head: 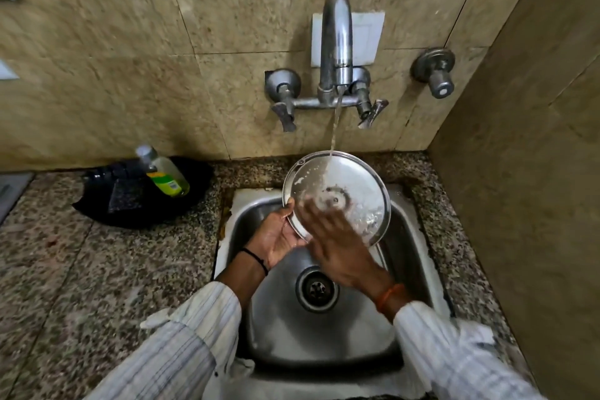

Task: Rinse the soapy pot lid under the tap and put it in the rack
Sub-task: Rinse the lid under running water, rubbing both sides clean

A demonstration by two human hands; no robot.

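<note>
Filling the counter's cutout, the steel sink (324, 328) lies open around its drain. Above its back rim, tilted under the tap (336, 42), the pot lid (354, 185) catches the stream near its far edge. The left hand (279, 237) pinches the lid's left edge; the right hand (334, 237), blurred, fingers spread flat, lies on the lid's face.
</note>
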